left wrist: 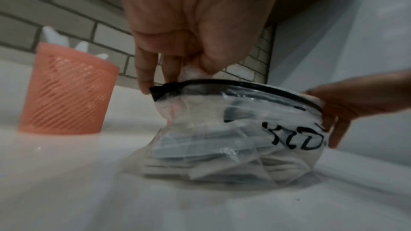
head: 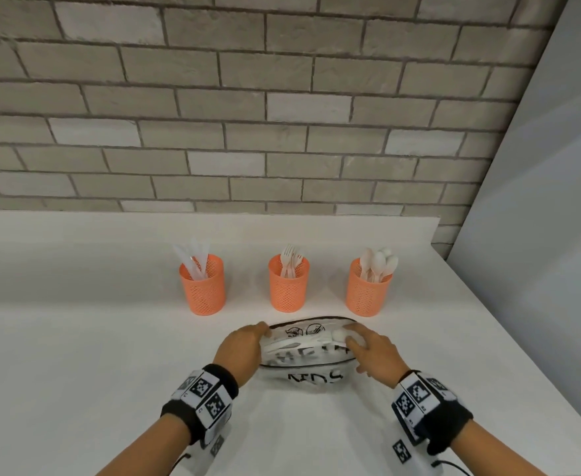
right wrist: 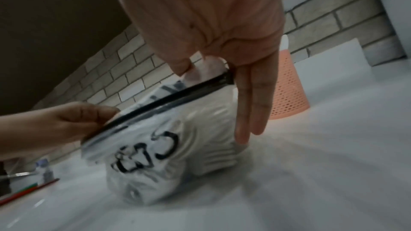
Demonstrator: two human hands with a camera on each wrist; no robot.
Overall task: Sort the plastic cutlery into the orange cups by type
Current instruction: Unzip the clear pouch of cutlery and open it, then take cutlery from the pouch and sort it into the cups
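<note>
Low in the frame's centre, the left hand (head: 244,345) and right hand (head: 368,352) each pinched one end of the bag (head: 308,352), apparently spreading its mouth to reach the cutlery (head: 292,343) inside. The cups (head: 288,283) stood above, already partly filled.

on my head view i read hand-drawn black lettering on the clear zip bag (head: 311,355): its lower line looks like "kids", though the letters are warped by the crumpled plastic. the line above it is too creased to read. in my left wrist view the same bag (left wrist: 233,129) shows "kid". in my right wrist view the lettering is tilted and blurred, and i cannot read it. the wristbands (head: 203,396) carry black-and-white square code markers with no words i can read.
</note>
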